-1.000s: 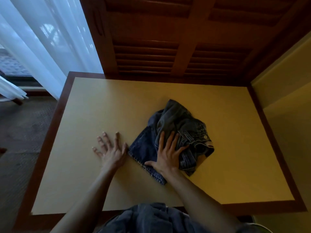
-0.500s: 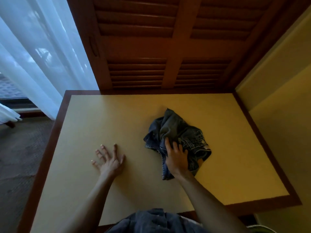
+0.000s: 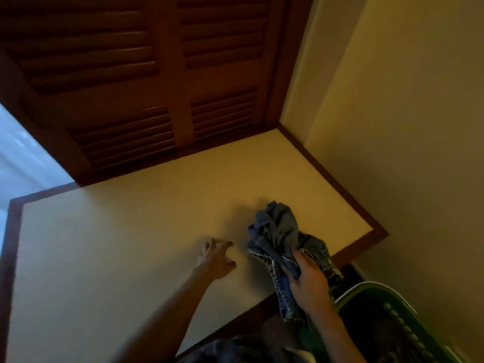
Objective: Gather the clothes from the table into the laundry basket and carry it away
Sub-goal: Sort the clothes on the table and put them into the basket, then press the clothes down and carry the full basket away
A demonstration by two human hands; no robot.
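Note:
My right hand (image 3: 309,281) grips a bunched pair of blue denim shorts (image 3: 277,231), lifted off the table (image 3: 131,231) near its right front corner. The cloth hangs partly past the table's edge. My left hand (image 3: 216,256) hovers just over the tabletop to the left of the denim, fingers spread, holding nothing. A green laundry basket (image 3: 366,289) sits low at the bottom right, below and right of my right hand; its inside is dark.
Dark wooden louvred doors (image 3: 157,87) stand behind the table. A yellowish wall (image 3: 406,153) runs along the right side. A bright curtain (image 3: 23,158) shows at the far left. Dark blue cloth (image 3: 235,349) lies at the bottom edge.
My right hand has gathered the denim and lifted it toward the table's right front corner. The view has swung right, bringing the green basket into sight. My left hand has risen slightly.

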